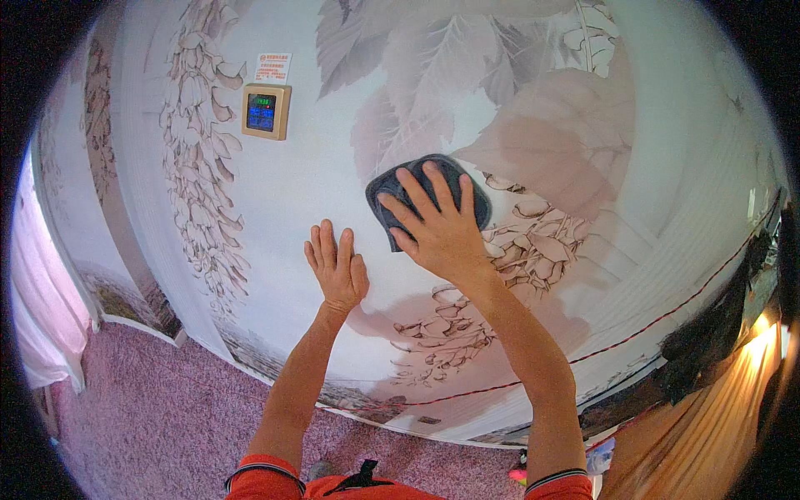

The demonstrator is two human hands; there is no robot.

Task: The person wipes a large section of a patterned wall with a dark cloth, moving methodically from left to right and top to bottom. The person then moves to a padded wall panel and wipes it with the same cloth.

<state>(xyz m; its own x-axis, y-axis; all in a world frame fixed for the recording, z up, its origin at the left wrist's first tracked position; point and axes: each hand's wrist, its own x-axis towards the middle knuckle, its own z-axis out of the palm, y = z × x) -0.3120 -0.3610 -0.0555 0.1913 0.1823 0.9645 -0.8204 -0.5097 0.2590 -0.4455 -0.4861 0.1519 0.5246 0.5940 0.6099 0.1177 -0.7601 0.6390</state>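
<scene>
My right hand [440, 231] is spread over a dark grey pad [431, 164], perhaps a folded cloth, and presses it against a wall covering [281, 250] printed with large leaves and blossoms. The pad's rounded edges show beyond my fingertips. To its left, my left hand [337, 269] rests against a pale part of the same wall with nothing in it. Its thumb and fingers are partly apart.
A gold-framed control panel [266, 112] with a lit display is on the wall, below a printed label [273, 68]. A red-and-black twisted cord [656, 325] crosses low. Purple carpet [156, 406], a pink curtain [47, 312] and yellowish draped fabric [706, 425] surround the wall.
</scene>
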